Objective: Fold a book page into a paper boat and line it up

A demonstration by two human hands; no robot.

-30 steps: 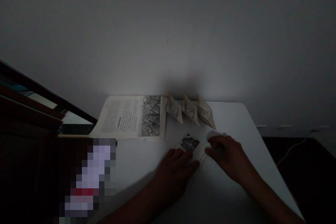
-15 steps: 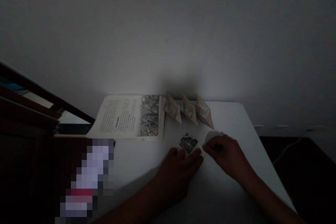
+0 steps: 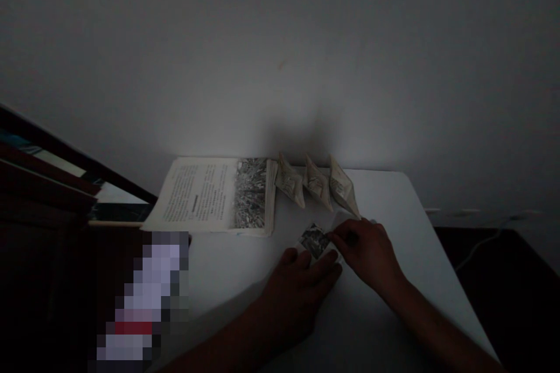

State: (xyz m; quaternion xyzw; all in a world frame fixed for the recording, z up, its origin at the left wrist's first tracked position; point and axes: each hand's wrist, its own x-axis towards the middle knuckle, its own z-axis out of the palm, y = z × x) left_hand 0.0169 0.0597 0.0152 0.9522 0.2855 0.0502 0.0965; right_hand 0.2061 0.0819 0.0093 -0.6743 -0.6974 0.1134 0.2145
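Observation:
The scene is dim. A small folded piece of printed paper (image 3: 315, 239) lies on the white table (image 3: 394, 198). My left hand (image 3: 297, 285) rests flat on the paper's near edge, fingers stretched out and pressing it down. My right hand (image 3: 365, 250) comes from the right and pinches the paper's right part with its fingertips. Just behind the hands, three folded paper boats (image 3: 317, 183) stand in a row.
An open book (image 3: 219, 195) with text and a dark picture lies at the table's back left, against the pale wall. A dark shelf or frame (image 3: 52, 186) fills the left side. The table's right edge drops off to a dark floor (image 3: 503, 268).
My right hand has slid left across the paper, from its right end to its middle, folding it over. My left hand has stayed pressed on the near edge.

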